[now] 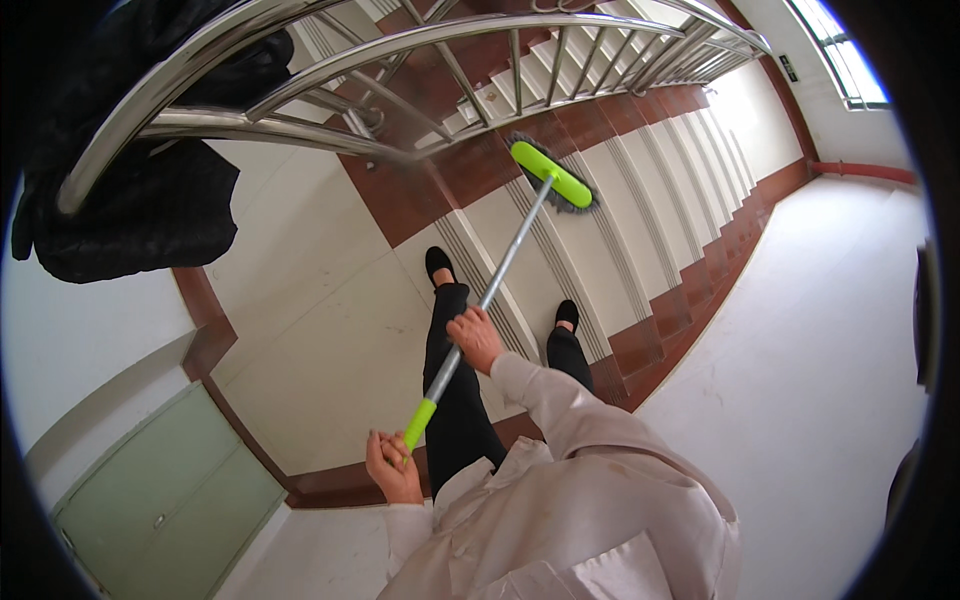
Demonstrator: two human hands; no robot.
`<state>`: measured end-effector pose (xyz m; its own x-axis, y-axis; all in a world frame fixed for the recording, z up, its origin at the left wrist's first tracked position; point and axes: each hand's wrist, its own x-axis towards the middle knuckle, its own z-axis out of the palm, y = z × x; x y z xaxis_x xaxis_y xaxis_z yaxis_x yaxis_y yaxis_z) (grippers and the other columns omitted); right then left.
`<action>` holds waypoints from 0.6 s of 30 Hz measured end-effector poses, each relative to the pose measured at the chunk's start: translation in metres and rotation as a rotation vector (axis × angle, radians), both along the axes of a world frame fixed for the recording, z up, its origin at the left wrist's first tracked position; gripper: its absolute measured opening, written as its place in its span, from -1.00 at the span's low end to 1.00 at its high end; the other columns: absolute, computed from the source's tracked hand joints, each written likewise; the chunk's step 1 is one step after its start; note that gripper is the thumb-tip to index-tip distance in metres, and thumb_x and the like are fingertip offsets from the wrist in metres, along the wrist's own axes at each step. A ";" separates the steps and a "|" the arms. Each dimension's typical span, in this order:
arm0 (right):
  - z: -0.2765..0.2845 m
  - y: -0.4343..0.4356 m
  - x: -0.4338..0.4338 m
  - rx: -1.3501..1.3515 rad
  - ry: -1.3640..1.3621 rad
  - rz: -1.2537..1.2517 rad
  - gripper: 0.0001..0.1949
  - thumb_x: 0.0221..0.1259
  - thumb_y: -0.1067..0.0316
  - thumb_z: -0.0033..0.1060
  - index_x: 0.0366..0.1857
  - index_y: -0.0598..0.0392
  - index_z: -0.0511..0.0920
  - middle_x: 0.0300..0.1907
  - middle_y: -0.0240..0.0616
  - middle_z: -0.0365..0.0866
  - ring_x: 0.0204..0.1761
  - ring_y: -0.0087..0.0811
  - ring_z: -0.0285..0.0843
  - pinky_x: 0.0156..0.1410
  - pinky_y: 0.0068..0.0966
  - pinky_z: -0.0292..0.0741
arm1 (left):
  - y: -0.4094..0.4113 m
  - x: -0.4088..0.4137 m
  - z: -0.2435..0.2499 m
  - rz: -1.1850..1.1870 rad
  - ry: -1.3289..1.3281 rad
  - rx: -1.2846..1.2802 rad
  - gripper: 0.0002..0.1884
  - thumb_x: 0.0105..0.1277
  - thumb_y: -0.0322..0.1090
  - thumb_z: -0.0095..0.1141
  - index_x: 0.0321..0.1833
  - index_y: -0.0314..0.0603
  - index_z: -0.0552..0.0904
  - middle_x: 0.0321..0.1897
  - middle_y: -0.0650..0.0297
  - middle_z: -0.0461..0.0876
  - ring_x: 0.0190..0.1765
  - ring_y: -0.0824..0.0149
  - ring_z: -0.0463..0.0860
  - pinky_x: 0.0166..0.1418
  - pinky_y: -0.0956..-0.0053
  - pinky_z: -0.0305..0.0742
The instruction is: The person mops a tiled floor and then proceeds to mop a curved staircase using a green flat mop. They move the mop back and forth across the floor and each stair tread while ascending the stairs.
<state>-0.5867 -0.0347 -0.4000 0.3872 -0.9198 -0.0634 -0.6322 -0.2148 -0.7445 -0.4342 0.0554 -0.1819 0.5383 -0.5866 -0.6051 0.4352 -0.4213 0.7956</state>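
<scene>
A mop with a metal pole (pixel 513 255), a green end grip and a green head (pixel 551 174) fringed in grey runs diagonally before me. My left hand (pixel 395 465) is closed round the green grip at its near end. Further along the pole, my right hand (pixel 477 335) grips the metal part. The mop head lies over the pale stair treads (pixel 630 225), close to the red-brown border beneath the railing. Whether its fringe touches the tread cannot be told.
A stainless steel railing (pixel 516 71) curves along the top, with black garments (pixel 142 217) hanging over it at left. My feet in black shoes (pixel 568 313) are apart, one on the landing (pixel 322 300), one on a step. A white wall (pixel 780 337) borders the stairs; a pale green door (pixel 172 495) is lower left.
</scene>
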 end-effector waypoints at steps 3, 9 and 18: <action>0.006 0.016 0.006 0.055 0.055 0.104 -0.91 0.05 0.38 0.13 -0.38 -0.05 0.45 -0.45 -0.37 0.46 -0.13 -0.32 0.45 0.21 -0.31 0.26 | 0.012 0.013 0.007 0.032 -0.014 0.038 -0.71 0.50 -0.23 -0.16 -0.46 -0.06 0.36 -0.83 0.44 0.01 -0.64 0.51 0.18 0.11 0.44 0.34; -0.020 -0.034 0.023 -0.067 0.262 0.175 -0.98 0.14 0.32 0.03 -0.42 -0.12 0.44 -0.50 -0.46 0.47 -0.21 -0.40 0.45 0.05 -0.33 0.26 | -0.044 0.020 -0.008 0.082 -0.027 -0.067 -0.72 0.49 -0.23 -0.12 -0.46 -0.07 0.35 -0.81 0.45 0.00 -0.64 0.51 0.15 0.09 0.44 0.37; -0.061 -0.142 0.001 -0.112 0.414 0.058 -0.97 0.11 0.29 0.10 -0.39 -0.12 0.52 -0.44 -0.44 0.56 -0.11 -0.41 0.52 0.18 -0.29 0.29 | -0.130 0.012 -0.084 0.051 0.028 -0.063 -0.70 0.43 -0.27 -0.06 -0.52 -0.07 0.32 -0.79 0.43 0.03 -0.65 0.50 0.18 0.11 0.39 0.41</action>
<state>-0.5859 -0.1767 -0.4615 0.4012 -0.9073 -0.1255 -0.8572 -0.3237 -0.4005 -0.4225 -0.0743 -0.2663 0.5523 -0.5957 -0.5831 0.4771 -0.3477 0.8071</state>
